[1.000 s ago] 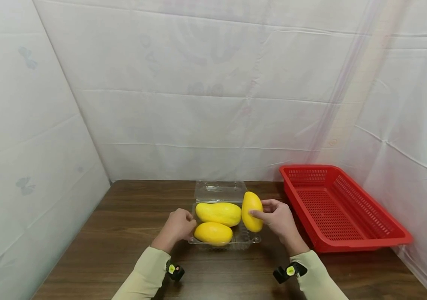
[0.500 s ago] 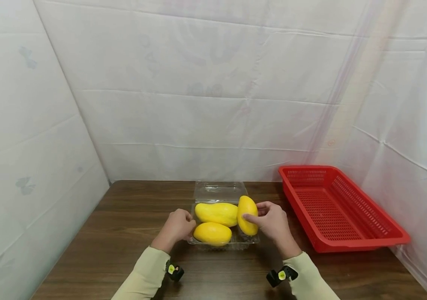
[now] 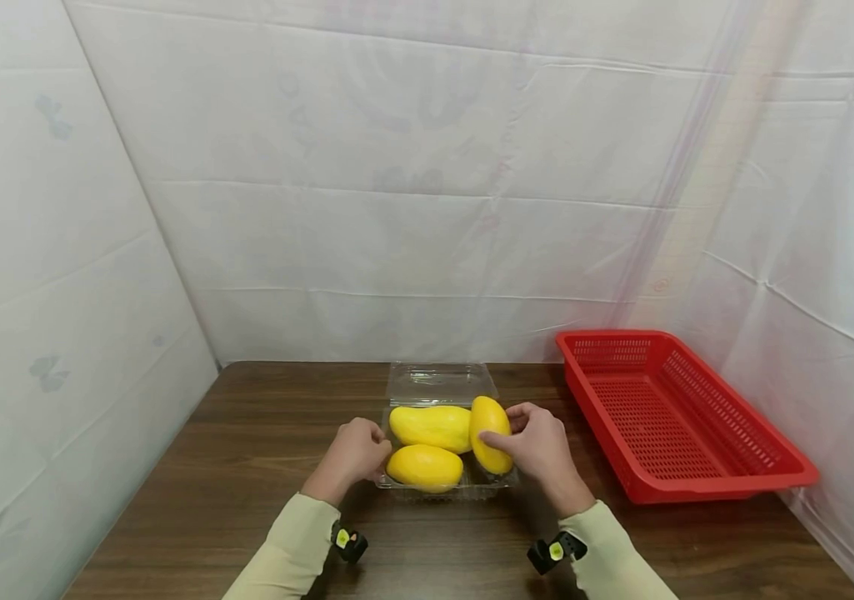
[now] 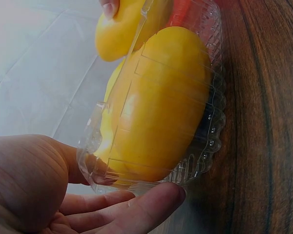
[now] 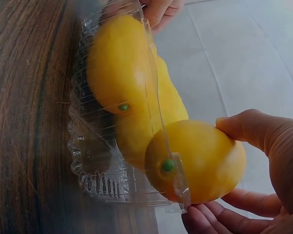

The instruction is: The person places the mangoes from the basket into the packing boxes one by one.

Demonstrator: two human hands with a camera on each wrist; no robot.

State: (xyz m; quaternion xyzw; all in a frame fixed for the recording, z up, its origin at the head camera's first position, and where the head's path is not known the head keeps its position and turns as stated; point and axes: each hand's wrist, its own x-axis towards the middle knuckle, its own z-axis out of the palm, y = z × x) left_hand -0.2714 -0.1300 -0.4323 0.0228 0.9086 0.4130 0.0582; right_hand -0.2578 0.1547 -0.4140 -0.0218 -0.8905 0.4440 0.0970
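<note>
A clear plastic clamshell container (image 3: 441, 385) stands on the table with its lid folded back. Two yellow mangoes lie in its base, a rear mango (image 3: 429, 427) and a front mango (image 3: 424, 467). My left hand (image 3: 355, 454) pinches the container's left rim, thumb inside and fingers outside in the left wrist view. My right hand (image 3: 542, 446) grips a third mango (image 5: 200, 156) between thumb and fingers. It is tilted upright over the right end of the base, overlapping the rear mango in the head view. A green stem spot shows at its end, close to the container's rim.
To the right, a red perforated plastic basket (image 3: 655, 417) sits on the dark wooden table (image 3: 269, 433). White sheeting (image 3: 397, 208) hangs behind the table and on both sides.
My right hand has brought its mango leftward and slightly down, over the container's right end beside the other mangoes. My left hand stays at the left rim.
</note>
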